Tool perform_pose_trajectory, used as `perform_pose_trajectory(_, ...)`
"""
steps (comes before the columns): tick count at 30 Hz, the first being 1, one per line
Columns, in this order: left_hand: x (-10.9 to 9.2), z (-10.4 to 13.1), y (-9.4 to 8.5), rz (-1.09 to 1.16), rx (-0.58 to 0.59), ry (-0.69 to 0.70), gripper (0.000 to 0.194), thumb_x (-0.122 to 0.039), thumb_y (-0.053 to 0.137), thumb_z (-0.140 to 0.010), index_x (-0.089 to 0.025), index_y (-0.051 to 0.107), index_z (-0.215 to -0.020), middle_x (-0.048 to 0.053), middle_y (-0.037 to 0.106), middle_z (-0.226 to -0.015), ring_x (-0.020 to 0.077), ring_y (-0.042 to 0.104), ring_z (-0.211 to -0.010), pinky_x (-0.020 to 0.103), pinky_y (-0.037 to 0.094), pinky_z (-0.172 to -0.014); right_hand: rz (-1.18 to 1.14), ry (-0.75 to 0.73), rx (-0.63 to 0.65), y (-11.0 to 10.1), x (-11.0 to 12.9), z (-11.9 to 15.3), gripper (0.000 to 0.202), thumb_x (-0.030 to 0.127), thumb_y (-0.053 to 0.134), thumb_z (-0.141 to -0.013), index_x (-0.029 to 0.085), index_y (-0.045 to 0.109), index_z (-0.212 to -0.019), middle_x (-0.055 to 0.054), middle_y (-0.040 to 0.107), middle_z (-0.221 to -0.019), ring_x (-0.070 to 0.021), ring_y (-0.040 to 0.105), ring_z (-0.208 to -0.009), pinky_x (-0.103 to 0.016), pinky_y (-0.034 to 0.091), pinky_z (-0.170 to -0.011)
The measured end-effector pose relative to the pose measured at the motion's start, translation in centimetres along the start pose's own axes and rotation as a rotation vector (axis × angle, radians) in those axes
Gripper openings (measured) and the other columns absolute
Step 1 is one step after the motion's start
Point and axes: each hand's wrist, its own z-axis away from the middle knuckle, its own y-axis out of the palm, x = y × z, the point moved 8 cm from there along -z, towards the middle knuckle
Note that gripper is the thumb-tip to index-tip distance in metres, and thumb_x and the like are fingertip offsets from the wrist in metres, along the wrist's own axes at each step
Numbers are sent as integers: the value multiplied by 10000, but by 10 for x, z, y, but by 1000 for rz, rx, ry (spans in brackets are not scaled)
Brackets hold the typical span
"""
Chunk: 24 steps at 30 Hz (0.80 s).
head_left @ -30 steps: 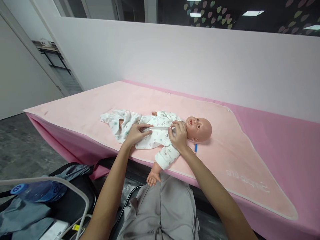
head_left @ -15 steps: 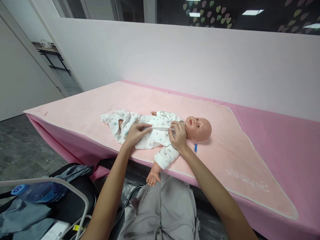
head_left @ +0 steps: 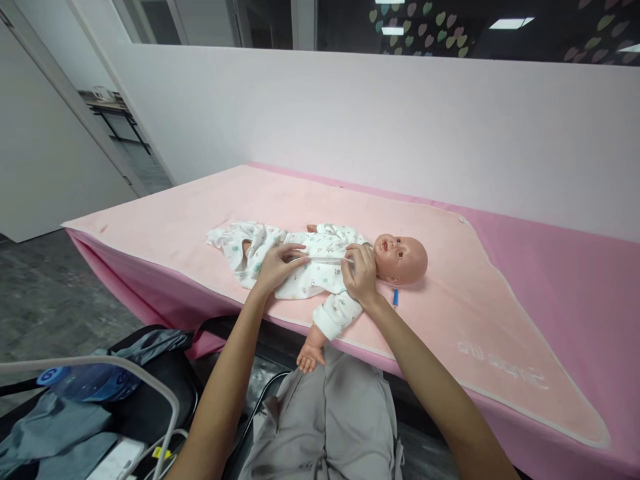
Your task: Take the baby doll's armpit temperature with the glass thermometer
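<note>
A bald baby doll [head_left: 403,259] lies on its back on the pink mat, its head to the right, dressed in a white printed outfit [head_left: 305,283]. A thin white strip [head_left: 327,259] stretches lengthwise across the doll's front. My left hand [head_left: 280,267] pinches the strip's left end over the doll's lower body. Near the doll's neck, my right hand [head_left: 361,272] has its fingers closed on the other end. One doll arm hangs over the table's front edge. A small blue object [head_left: 395,297] lies beside the doll's head.
A pink mat [head_left: 500,313] covers the table, with a white wall [head_left: 350,113] behind. At the lower left, a black chair [head_left: 150,400] holds a water bottle [head_left: 90,382], grey cloth [head_left: 60,423] and a white device [head_left: 117,460].
The whole view has shifted slightly, so things appear a little further right. Both hands keep nearly the same place on the doll and still hold the strip.
</note>
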Motion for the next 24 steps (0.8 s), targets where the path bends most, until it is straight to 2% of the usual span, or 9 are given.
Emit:
perform_pose_trajectory(13, -4, 0, -1, -27, -15, 32, 376, -420, 720, -693, -154, 651, -951, 54, 690, -806, 203, 638, -827, 328, 490, -806, 4, -6, 5, -1, 1, 0, 52, 165, 426, -785, 215, 432, -773, -71, 575, -889, -221, 513, -854, -371, 389, -771)
perform_pose_trajectory(24, -5, 0, -1, -120, -33, 57, 311, -446, 705, -689, -168, 661, -822, 56, 674, -859, 205, 621, -825, 325, 488, -775, -20, -16, -5, -1, 1, 0, 47, 174, 429, -775, 217, 428, -757, -72, 570, -874, -225, 505, -846, -377, 387, -768)
